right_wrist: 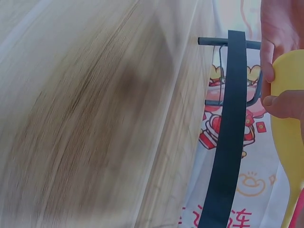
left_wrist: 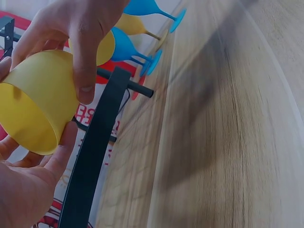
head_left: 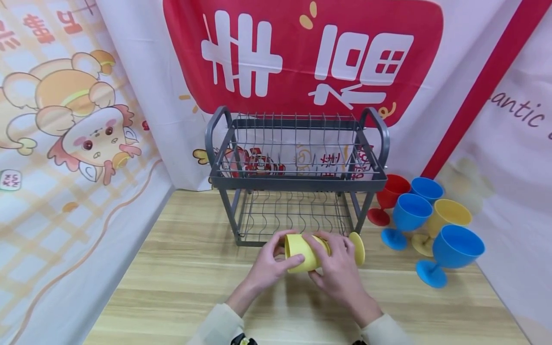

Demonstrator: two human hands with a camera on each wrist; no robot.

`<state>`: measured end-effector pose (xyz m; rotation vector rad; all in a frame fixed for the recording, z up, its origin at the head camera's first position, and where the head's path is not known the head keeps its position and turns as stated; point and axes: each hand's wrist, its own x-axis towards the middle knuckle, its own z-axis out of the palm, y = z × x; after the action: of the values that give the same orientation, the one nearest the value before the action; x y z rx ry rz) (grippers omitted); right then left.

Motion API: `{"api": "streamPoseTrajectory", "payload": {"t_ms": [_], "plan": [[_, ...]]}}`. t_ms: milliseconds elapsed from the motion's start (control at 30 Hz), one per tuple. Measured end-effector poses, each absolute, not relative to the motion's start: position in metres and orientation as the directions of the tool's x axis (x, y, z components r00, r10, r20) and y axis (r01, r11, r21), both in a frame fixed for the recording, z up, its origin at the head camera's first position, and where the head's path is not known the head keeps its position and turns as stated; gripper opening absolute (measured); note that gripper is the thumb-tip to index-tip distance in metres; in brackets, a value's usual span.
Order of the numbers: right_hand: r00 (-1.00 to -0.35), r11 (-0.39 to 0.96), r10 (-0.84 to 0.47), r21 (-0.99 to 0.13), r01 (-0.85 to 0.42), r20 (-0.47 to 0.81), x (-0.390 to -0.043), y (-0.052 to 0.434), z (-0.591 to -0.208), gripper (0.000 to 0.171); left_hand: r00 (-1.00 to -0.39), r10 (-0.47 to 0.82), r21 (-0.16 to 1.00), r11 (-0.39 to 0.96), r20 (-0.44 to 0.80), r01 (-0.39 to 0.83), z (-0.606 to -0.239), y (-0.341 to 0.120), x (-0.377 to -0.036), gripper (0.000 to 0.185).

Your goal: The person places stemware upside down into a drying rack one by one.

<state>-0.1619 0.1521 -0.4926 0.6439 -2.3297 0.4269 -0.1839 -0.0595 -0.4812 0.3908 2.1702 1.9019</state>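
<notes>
Both hands hold a yellow plastic goblet point(head_left: 303, 249) on its side in front of the rack, its mouth toward the left and its round foot toward the right. My left hand point(head_left: 267, 266) grips the bowl near the rim, thumb on the near side. From above, my right hand point(head_left: 338, 268) holds the bowl toward the stem. In the left wrist view, fingers of both hands surround the goblet's bowl point(left_wrist: 45, 71). The right wrist view shows the bowl and part of the stem of the goblet point(right_wrist: 285, 147) at its right edge.
A dark grey two-tier dish rack point(head_left: 297, 184) stands behind the hands on a wooden table point(head_left: 181, 282). On the right stand a red goblet point(head_left: 392, 189), several blue goblets point(head_left: 457, 249) and another yellow goblet point(head_left: 450, 213). Printed cloth point(head_left: 142, 57) hangs at the back and sides.
</notes>
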Motion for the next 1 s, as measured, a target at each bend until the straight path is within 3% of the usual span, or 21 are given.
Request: {"api": "streamPoseTrajectory", "payload": {"t_ms": [267, 533, 833, 1000], "plan": [[-0.596, 0.818, -0.321, -0.101, -0.566, 0.736, -0.164, 0.145, -0.493, 0.098, -0.942, 0.334, 0.998, 0.054, 0.020, 0.040, -0.481, -0.068, -0.186, 0.069], [-0.646, 0.809, -0.284, -0.184, -0.558, 0.708, -0.160, 0.138, -0.481, 0.091, -0.967, 0.255, 0.998, -0.069, 0.029, 0.011, -0.476, -0.073, -0.189, 0.067], [-0.705, 0.705, -0.075, -0.462, -0.537, 0.706, -0.155, 0.137, -0.477, 0.075, -0.986, 0.169, 0.987, -0.163, 0.012, -0.016, -0.473, -0.068, -0.192, 0.067], [-0.857, 0.528, 0.142, -0.770, -0.358, 0.495, -0.151, 0.134, -0.474, 0.069, -0.991, 0.129, 0.975, -0.222, 0.026, -0.003, -0.472, -0.061, -0.194, 0.069]]}}
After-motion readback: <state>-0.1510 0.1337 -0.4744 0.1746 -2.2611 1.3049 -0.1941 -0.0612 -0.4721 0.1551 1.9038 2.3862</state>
